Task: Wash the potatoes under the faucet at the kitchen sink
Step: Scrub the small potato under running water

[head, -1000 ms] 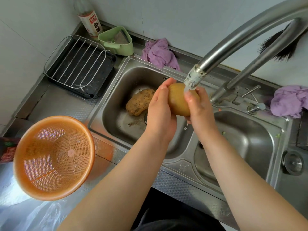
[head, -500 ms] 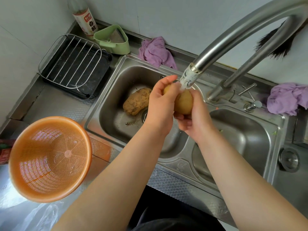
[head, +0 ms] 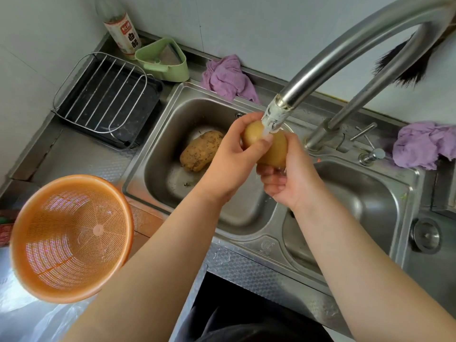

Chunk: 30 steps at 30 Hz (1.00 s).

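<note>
A smooth yellow potato (head: 274,149) is under the faucet spout (head: 274,119), with water running onto it. My left hand (head: 232,164) grips its left side, thumb across the front. My right hand (head: 293,178) cups it from below and the right, fingers curled round it. A second, dirt-covered potato (head: 201,150) lies on the floor of the left sink basin (head: 158,169). The held potato hangs over the divider between the left basin and the right basin (head: 370,193).
An orange plastic colander (head: 71,238) stands on the counter at the left. A wire rack over a black tray (head: 106,99), a green caddy (head: 162,60), a vinegar bottle (head: 121,28) and two purple cloths (head: 229,77) (head: 424,144) line the back. A drain plug (head: 427,235) lies at right.
The potato has been turned in my hands under the stream. My left thumb now lies across its front, and my right hand has dropped to cup it from beneath.
</note>
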{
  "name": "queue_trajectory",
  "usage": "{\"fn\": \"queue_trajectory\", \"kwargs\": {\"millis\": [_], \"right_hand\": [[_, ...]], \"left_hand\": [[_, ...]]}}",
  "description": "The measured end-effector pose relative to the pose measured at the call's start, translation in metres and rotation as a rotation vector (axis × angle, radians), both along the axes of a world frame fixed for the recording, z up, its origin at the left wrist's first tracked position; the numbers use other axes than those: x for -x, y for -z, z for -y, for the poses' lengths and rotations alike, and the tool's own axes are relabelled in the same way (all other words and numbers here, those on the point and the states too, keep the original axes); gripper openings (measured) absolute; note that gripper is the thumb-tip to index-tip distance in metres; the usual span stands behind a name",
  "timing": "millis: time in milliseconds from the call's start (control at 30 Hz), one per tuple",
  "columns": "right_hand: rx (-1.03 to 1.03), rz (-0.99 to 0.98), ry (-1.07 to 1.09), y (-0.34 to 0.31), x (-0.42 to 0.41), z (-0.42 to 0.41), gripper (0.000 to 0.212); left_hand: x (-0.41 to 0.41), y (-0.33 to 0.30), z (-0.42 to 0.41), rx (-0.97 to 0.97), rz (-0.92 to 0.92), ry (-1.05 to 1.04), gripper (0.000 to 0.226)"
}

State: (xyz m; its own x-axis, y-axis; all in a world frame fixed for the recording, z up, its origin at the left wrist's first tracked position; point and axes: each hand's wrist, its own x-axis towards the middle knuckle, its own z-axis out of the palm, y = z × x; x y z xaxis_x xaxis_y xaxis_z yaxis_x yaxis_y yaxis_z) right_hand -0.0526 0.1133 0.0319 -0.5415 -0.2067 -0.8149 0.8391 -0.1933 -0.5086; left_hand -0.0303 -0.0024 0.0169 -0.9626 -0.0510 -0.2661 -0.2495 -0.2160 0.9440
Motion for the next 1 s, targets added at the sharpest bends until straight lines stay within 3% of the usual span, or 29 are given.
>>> {"fn": "queue_trajectory", "kwargs": {"millis": [167,267,333,367,433,500,600,767,1000], "right_hand": [[-0.161,-0.232,0.022,0.004,-0.009,0.011,0.053],[-0.201,-0.437,-0.080,0.010,-0.013,0.012,0.042],[-0.251,-0.623,-0.182,0.020,-0.020,0.011,0.054],[-0.244,-0.705,-0.197,0.026,-0.025,0.011,0.065],[-0.196,-0.746,-0.113,0.030,-0.030,0.009,0.060],[-0.138,-0.681,-0.021,0.030,-0.025,0.002,0.045],[-0.002,-0.478,-0.050,0.033,-0.014,-0.012,0.069],[0.160,-0.159,-0.164,0.037,-0.010,-0.021,0.073],[0.169,0.178,-0.126,0.023,0.002,-0.021,0.074]], "left_hand": [[0.008,-0.010,-0.014,-0.105,0.120,-0.289,0.014],[0.015,-0.011,-0.012,-0.092,0.233,-0.467,0.027],[0.014,-0.010,-0.013,-0.074,0.218,-0.577,0.038],[0.013,-0.009,-0.014,-0.074,0.204,-0.598,0.039],[0.010,-0.005,-0.015,-0.142,0.180,-0.528,0.032],[0.007,0.001,-0.011,-0.292,0.141,-0.346,0.035],[0.006,0.010,-0.001,-0.407,0.138,-0.160,0.044],[0.006,0.005,-0.002,-0.379,0.200,-0.106,0.027],[-0.006,0.011,0.003,-0.299,0.053,0.097,0.056]]}}
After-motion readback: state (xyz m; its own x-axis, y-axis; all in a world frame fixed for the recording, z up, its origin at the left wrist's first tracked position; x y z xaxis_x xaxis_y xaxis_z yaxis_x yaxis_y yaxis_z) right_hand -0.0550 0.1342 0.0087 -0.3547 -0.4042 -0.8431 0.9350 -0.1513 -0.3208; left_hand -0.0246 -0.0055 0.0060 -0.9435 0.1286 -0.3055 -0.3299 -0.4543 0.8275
